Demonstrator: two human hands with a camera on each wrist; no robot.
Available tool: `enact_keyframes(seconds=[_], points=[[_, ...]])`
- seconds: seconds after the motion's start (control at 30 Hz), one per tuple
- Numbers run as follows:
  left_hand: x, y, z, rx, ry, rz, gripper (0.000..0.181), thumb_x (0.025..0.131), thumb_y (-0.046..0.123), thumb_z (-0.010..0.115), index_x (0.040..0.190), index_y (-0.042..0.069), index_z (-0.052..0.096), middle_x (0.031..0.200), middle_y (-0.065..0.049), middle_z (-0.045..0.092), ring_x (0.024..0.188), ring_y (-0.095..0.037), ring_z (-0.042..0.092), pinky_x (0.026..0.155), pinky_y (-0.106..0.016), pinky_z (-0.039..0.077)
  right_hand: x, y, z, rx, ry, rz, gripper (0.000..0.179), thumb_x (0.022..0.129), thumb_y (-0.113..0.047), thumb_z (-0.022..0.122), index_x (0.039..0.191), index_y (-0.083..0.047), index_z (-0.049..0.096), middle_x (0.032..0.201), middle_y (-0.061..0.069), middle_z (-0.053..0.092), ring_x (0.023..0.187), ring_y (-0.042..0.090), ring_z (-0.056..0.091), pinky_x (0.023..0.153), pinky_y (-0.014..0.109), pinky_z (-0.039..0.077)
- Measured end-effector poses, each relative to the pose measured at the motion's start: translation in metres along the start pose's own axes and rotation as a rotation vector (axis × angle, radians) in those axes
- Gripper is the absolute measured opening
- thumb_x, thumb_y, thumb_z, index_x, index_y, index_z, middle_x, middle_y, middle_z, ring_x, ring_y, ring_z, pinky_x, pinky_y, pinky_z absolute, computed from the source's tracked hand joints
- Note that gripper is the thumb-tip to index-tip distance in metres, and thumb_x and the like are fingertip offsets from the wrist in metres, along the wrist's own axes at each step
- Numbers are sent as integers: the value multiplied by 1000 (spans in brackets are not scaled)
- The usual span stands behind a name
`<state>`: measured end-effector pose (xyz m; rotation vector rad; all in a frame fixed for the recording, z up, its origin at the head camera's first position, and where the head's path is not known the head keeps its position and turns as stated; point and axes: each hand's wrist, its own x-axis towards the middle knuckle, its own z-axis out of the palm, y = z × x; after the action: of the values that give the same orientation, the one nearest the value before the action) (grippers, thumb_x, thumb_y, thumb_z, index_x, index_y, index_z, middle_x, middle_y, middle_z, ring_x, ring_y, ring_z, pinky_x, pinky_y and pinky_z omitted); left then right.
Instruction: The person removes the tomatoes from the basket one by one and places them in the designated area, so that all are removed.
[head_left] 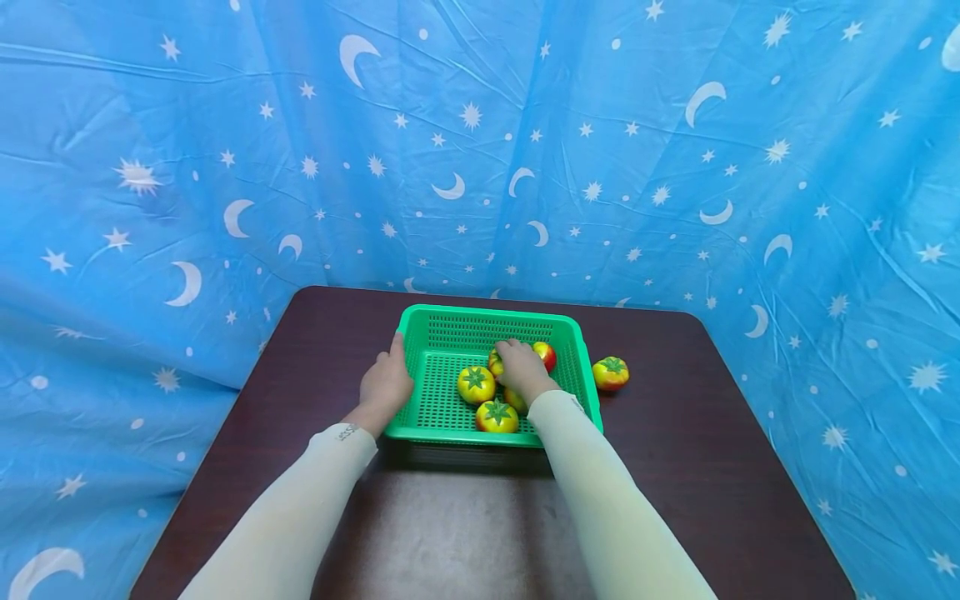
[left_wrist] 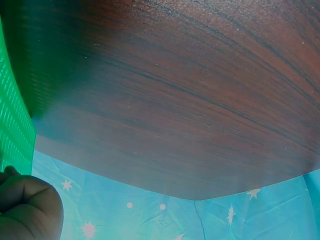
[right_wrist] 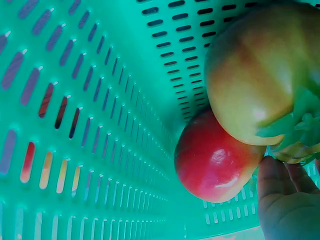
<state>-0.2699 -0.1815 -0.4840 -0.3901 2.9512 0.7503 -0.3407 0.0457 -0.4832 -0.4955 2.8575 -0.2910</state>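
A green slotted plastic basket (head_left: pixel 491 313) holds several yellow-red tomatoes with green leafy tops. My left hand (head_left: pixel 386 383) grips the basket's left rim from outside; in the left wrist view its bent knuckle (left_wrist: pixel 32 207) shows beside the basket wall (left_wrist: pixel 15 120). Inside the basket, my right hand (head_left: pixel 522 371) has its fingers over a tomato (head_left: pixel 495 365), which they partly cover. A redder tomato (head_left: pixel 545 356) lies just right of that hand. Two others, a tomato (head_left: pixel 476 384) and a front tomato (head_left: pixel 497 416), sit left of the right wrist. In the right wrist view, fingers (right_wrist: pixel 272 182) touch a tomato's underside.
One tomato (head_left: pixel 611 373) lies on the dark wooden table (head_left: pixel 675 467), just outside the basket's right wall. A blue curtain (head_left: pixel 480 167) with white moons and stars hangs behind the table and along both sides.
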Motion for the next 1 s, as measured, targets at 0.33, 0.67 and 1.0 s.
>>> enact_keyframes(seconds=[0.33,0.67,1.0], points=[[0,1,1,-12,4,-3,80,98,8,53,163,13,7,130,-24,54,101,-34,60,83,-50,53,2,2,2,1,-42,39,61,94,-16,71,149,-15,45,149,14,49,140,35,44,116,49,38],[0,-1,-1,-4,10,14,81,97,8,54,163,12,7,128,-26,55,99,-34,60,78,-49,52,-3,-2,-17,49,27,-8,66,92,-17,73,150,-12,43,153,18,44,141,38,42,114,50,41],[-1,-1,-1,-10,-3,14,81,98,8,54,163,12,5,128,-25,54,103,-34,59,82,-50,52,-8,1,-35,102,100,-34,64,92,-19,74,149,-13,45,154,17,43,142,37,42,111,50,44]])
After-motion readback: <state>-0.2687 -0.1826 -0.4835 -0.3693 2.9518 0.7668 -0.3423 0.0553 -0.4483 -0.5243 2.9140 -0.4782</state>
